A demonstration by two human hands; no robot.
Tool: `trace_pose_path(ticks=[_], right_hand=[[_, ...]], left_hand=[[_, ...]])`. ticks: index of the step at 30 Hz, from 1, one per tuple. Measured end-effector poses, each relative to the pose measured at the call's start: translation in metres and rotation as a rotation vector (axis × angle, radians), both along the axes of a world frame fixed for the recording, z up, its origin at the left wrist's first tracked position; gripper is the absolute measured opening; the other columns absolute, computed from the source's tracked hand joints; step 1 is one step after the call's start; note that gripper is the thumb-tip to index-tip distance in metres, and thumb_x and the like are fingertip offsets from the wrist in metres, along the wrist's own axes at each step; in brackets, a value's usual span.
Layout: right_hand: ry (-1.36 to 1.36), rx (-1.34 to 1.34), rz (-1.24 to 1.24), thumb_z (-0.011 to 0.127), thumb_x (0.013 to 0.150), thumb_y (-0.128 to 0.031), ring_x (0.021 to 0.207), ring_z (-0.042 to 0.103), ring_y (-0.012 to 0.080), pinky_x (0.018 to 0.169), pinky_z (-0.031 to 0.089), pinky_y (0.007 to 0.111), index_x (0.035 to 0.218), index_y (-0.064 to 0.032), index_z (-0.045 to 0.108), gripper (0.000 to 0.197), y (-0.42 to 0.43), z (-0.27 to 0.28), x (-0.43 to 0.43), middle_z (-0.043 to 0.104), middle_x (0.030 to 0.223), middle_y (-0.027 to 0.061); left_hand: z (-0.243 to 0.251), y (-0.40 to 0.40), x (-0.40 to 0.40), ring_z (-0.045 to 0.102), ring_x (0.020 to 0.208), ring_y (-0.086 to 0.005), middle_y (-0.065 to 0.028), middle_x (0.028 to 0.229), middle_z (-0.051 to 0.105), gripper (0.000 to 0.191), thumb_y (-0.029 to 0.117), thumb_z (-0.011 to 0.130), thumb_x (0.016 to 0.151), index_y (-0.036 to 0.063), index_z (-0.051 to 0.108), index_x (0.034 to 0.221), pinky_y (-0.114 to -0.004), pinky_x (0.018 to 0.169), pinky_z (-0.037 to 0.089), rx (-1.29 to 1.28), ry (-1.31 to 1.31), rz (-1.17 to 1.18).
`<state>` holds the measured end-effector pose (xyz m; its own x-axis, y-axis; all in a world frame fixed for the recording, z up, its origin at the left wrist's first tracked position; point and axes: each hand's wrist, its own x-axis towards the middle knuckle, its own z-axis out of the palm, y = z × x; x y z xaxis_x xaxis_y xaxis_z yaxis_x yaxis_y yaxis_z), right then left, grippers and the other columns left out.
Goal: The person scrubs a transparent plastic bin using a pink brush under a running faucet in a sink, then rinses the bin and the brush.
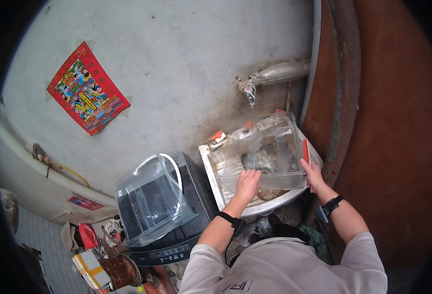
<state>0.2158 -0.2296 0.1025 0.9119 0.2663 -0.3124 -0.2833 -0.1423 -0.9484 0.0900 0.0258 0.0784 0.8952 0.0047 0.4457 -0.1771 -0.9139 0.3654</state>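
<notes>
A clear plastic bin [278, 180], like a refrigerator drawer, rests tilted over a stained white sink [210, 161]. My left hand [248, 185] grips the bin's near wall, fingers curled over its rim. In my right hand [314, 177] is a scrub brush [305, 150] with orange-red bristles, held beside the bin's right wall. Most of its handle is hidden by the hand, and I cannot tell whether the bristles touch the plastic. Above the sink, a metal tap [251, 96] sticks out from the wall on a wrapped pipe [282, 73].
Left of the sink stands a dark top-loading washing machine [208, 209], with a second clear plastic bin [153, 209] and a white hose [177, 169] on its lid. An orange-and-white object [219, 136] lies on the sink's back ledge. A brown curved panel [388, 147] borders the right.
</notes>
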Motion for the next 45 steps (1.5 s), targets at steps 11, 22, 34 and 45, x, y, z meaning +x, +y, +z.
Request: trace_pose_path(ticks=[11, 22, 34, 45], right_hand=[[0.13, -0.094, 0.097, 0.067, 0.069, 0.004, 0.055, 0.053, 0.0181, 0.033, 0.038, 0.032, 0.102, -0.0036, 0.047, 0.04, 0.034, -0.06, 0.02, 0.05, 0.085, 0.006], [0.056, -0.018, 0.124, 0.059, 0.075, 0.012, 0.11, 0.061, 0.0242, 0.095, 0.046, 0.034, 0.124, 0.0038, 0.042, 0.052, 0.048, -0.081, 0.012, 0.061, 0.115, 0.0183], [0.043, -0.247, 0.319, 0.062, 0.077, 0.002, 0.058, 0.06, 0.0228, 0.041, 0.046, 0.034, 0.126, 0.0016, 0.039, 0.054, 0.047, -0.115, 0.012, 0.061, 0.099, 0.0168], [-0.42, -0.653, 0.449, 0.064, 0.09, -0.022, 0.072, 0.064, 0.0393, 0.069, 0.049, 0.046, 0.093, 0.0023, 0.059, 0.025, 0.046, -0.077, 0.055, 0.064, 0.076, 0.0234]], left_hand=[[-0.047, 0.031, 0.013, 0.055, 0.088, -0.0285, -0.008, 0.086, 0.055, 0.035, 0.009, 0.077, 0.061, 0.0087, 0.057, 0.09, -0.04, 0.081, 0.042, 0.19, -0.026, 0.001], [-0.063, 0.003, 0.002, -0.001, 0.148, -0.0467, -0.0328, 0.155, -0.008, 0.105, 0.019, 0.078, 0.074, 0.001, 0.011, 0.151, -0.053, 0.119, 0.013, -0.329, 0.226, 0.648], [-0.095, -0.005, 0.042, 0.022, 0.146, -0.0417, -0.0371, 0.156, 0.01, 0.118, 0.0, 0.071, 0.074, -0.002, -0.017, 0.152, -0.037, 0.118, 0.023, -1.181, -0.075, 1.066], [-0.095, -0.009, 0.044, 0.045, 0.131, -0.0314, -0.0264, 0.15, 0.034, 0.109, -0.004, 0.06, 0.077, 0.0043, -0.016, 0.154, -0.033, 0.106, 0.039, -1.673, 0.009, 0.995]])
